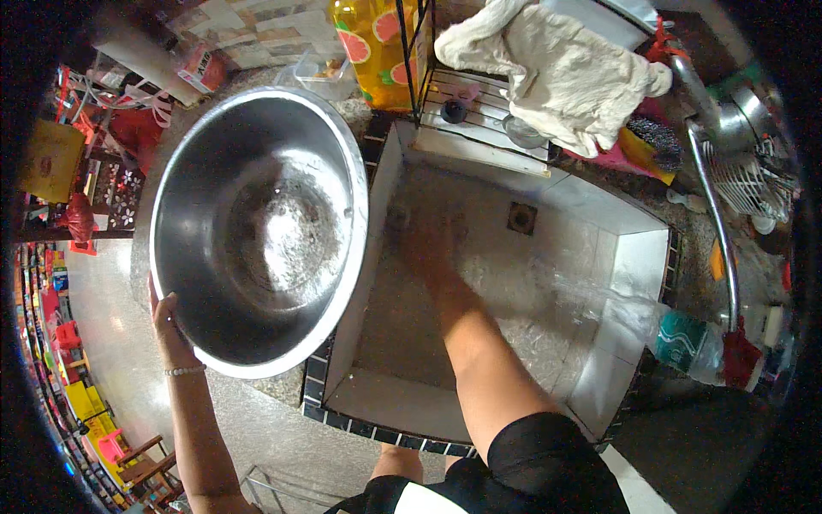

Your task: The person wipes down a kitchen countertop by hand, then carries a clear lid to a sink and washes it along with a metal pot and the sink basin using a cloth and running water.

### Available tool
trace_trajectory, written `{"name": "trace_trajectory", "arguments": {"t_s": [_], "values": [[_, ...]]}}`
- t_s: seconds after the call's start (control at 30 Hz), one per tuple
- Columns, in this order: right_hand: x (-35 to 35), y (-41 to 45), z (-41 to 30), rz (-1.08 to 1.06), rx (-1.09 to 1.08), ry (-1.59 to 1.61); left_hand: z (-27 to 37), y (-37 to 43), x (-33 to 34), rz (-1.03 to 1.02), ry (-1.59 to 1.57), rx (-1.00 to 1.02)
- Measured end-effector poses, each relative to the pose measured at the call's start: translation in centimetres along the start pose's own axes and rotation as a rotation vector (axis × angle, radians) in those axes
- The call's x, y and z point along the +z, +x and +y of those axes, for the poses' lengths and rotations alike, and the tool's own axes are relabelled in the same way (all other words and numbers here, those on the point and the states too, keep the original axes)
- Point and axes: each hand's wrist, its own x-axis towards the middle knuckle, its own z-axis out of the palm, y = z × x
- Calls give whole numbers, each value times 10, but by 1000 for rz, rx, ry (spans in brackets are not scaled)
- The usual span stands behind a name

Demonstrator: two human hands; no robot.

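A large stainless steel basin (212,212) is tilted with its open mouth towards me, at the left edge of the sink. My left hand (166,321), with a beaded bracelet at the wrist, grips its rim at the lower left. The basin's inside looks wet and shiny. My right hand (433,247) reaches down into the white-tiled sink (398,401). It is dim and blurred there, so its fingers and anything in them are unclear. Water (597,292) pours into the sink from a cut plastic bottle (687,347) fixed with red cloth to the metal faucet pipe (716,212).
A square drain cover (521,218) shows in the sink. Behind stand a slatted rack (462,96), a pale cloth (565,70) and a large bottle of yellow liquid (379,51). A metal pot (745,115) and wire rack (738,177) are at right. Shop shelves (58,321) line the left.
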Motion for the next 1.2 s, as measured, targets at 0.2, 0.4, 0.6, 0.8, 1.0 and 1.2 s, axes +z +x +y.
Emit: {"name": "trace_trajectory", "arguments": {"t_s": [0.2,0.4,0.6,0.8,1.0,1.2], "values": [[8,70,50,27,-257,17,-9,-2,23,43,-35,-38],[-26,57,124,80,-472,34,-18,9,-8,53,-117,-80],[-43,24,214,70,-286,-267,-57,-33,-18,-97,51,118],[-16,22,280,81,-13,-236,-93,-123,23,-28,487,160],[-45,10,363,47,140,-303,-96,-116,91,-439,1099,687],[-67,13,406,-51,-100,-543,-104,-98,110,-445,1257,772]]}}
